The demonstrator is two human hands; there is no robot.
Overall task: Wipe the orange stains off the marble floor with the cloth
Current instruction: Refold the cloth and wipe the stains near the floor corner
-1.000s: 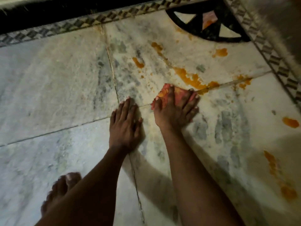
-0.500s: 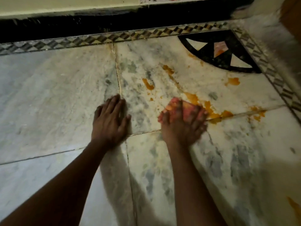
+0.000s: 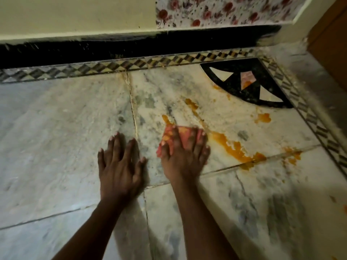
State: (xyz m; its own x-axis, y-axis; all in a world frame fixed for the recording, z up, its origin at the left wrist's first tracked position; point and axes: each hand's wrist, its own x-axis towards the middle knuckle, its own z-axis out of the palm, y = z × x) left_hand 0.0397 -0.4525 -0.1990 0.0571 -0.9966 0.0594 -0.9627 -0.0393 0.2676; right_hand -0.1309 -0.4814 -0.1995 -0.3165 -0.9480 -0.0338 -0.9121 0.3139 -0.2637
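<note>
Since 0.5 s earlier, the cloth (image 3: 185,136) was advanced up the marble floor (image 3: 56,137); it was pressed under the flat-fingered right hand (image 3: 185,158), beside the orange stains (image 3: 234,149); the left hand (image 3: 120,166) was laid flat, empty.

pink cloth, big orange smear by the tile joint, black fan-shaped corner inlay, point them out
pink cloth (image 3: 185,132): head view, exposed top edge
big orange smear (image 3: 232,148): head view, thick middle
black fan-shaped corner inlay (image 3: 266,74): head view, dark stone upper right

White marble floor (image 3: 56,128) veined grey, with orange stains (image 3: 232,147). Pink cloth (image 3: 185,136), smeared orange. Border (image 3: 112,66) of black-and-cream diamonds; black inlay (image 3: 258,79) with white and pink triangles. Black skirting (image 3: 131,47), cream wall (image 3: 75,14), red-flowered white panel (image 3: 225,10).
</note>
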